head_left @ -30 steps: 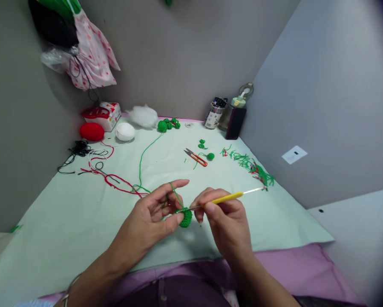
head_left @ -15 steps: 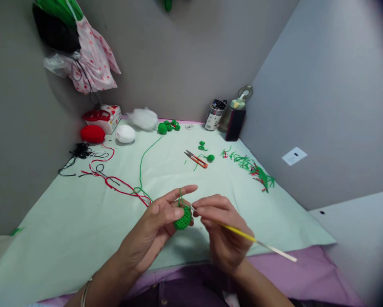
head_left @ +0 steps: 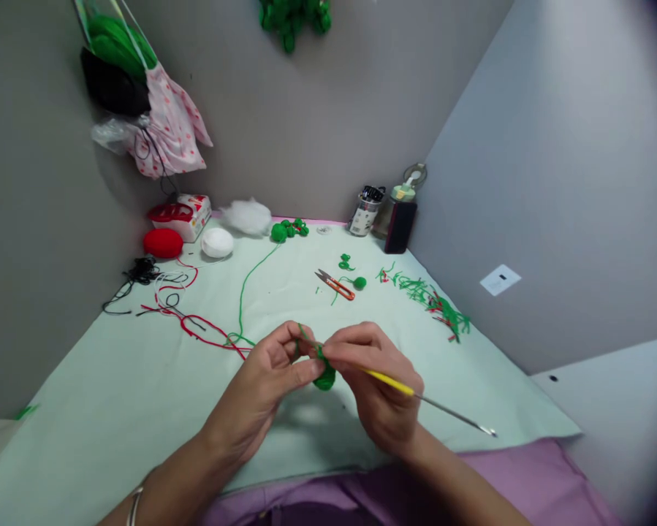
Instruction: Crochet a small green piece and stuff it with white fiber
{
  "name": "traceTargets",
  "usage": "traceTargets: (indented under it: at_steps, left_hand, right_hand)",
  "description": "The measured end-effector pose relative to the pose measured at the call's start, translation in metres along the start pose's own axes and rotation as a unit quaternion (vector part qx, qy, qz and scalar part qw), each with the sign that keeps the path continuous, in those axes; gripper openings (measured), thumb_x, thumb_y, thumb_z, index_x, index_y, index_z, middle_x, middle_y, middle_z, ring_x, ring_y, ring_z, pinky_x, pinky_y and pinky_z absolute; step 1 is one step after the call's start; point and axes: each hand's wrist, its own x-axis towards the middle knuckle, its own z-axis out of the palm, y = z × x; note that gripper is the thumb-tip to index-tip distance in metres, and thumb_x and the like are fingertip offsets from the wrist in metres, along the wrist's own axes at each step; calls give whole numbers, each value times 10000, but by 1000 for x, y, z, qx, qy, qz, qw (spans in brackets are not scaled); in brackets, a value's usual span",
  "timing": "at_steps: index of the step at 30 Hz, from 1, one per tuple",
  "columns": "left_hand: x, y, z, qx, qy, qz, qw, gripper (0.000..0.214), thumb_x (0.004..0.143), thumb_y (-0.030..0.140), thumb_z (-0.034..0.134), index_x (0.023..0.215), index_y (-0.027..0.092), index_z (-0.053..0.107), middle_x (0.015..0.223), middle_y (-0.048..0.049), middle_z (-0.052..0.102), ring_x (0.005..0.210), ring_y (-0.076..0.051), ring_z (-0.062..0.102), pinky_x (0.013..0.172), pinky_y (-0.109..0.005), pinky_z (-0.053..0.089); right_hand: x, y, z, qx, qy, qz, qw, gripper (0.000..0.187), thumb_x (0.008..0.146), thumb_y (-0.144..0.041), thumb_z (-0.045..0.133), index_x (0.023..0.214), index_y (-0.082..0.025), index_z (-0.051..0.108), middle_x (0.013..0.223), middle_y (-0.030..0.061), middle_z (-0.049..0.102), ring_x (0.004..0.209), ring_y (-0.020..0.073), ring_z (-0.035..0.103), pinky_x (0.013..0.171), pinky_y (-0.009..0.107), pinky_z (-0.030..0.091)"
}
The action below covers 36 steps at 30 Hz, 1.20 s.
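My left hand (head_left: pixel 273 380) pinches a small green crochet piece (head_left: pixel 324 375) between thumb and fingers, just above the near part of the table. Green yarn (head_left: pixel 302 332) passes over its bent index finger. In my right hand (head_left: pixel 377 380) is a crochet hook with a yellow grip (head_left: pixel 391 381), held like a pencil. The hook's working tip is at the top of the piece, mostly covered by the fingers; its bare metal end points down to the right. A green strand (head_left: pixel 243 285) leads back across the cloth to a green yarn ball (head_left: pixel 278 232).
Orange thread snips (head_left: pixel 336 285) lie beyond my hands, beside a small green ball (head_left: pixel 359 283). Yarn scraps (head_left: pixel 438 303) are strewn at right. Red yarn (head_left: pixel 164 242), white yarn (head_left: pixel 217 242) and stuffing (head_left: pixel 247 218) sit at back left. A phone (head_left: pixel 401 228) leans at back right.
My left index finger has bent inward from being stretched out. The green piece has turned and now shows less of its face; both hands are closer together. The view has tilted up slightly.
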Motion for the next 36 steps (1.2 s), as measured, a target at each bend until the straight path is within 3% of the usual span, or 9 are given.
traceTargets:
  at_steps: [5,10,14,20,24,26,28,32,36]
  left_hand:
    - [19,-2,-3,17,-46,-65,997,413,676,294,955,816,205,577,787,27,690,820,-159,676,753,-275,467]
    - [38,-9,-10,26,-78,-120,989,403,577,225,994,842,136,704,693,-10,694,638,-173,671,684,-341,556]
    - [60,10,-22,-26,6,-33,999,312,660,254,957,888,145,773,834,-13,728,718,-118,662,793,-295,602]
    - [88,22,-46,-95,130,78,984,252,681,232,935,866,213,765,969,5,748,813,-87,667,767,-173,560]
    - [85,4,-43,-91,148,89,981,292,667,282,962,857,206,754,889,19,721,773,-87,646,704,-163,529]
    - [81,-4,-38,-83,140,93,982,312,668,309,966,865,198,752,899,10,723,807,-109,657,721,-186,534]
    - [77,-7,-33,-74,124,96,985,315,670,322,968,848,186,746,880,-1,719,837,-135,668,744,-213,539]
    - [76,-3,-35,-74,114,92,986,340,665,348,975,809,178,719,862,-8,722,832,-149,682,790,-246,551]
    - [78,-1,-40,-78,131,98,983,374,639,348,990,814,181,704,863,9,714,789,-117,667,756,-214,539]
  right_hand:
    - [48,21,-17,-106,53,-90,989,250,951,-85,690,1013,-280,832,905,28,723,776,149,667,659,278,537]
    - [101,65,-51,-37,228,67,971,122,898,-341,763,916,-220,762,840,-4,687,651,115,556,637,266,487]
    - [106,89,-61,-8,157,148,976,282,916,-476,688,892,-196,706,1026,88,757,836,176,680,740,310,566]
    - [90,87,-52,-30,-19,217,976,316,930,-496,662,988,-191,724,773,63,758,563,164,592,590,320,519]
    - [80,79,-35,-89,-41,199,975,348,845,-409,796,1136,-223,754,1132,113,755,1047,270,675,905,401,535]
    - [72,76,-23,-85,-105,195,972,457,866,-388,780,1293,-255,687,1173,93,751,1051,256,674,942,415,528]
    - [66,75,-12,-49,-168,194,965,504,772,-360,873,1236,-258,704,1076,61,759,928,230,667,893,395,539]
    - [67,77,-7,47,-132,243,960,208,882,-418,764,880,-214,718,835,28,717,754,179,638,777,346,544]
    - [71,77,-11,73,-113,271,953,205,934,-414,706,941,-210,692,917,47,729,757,162,646,741,320,558]
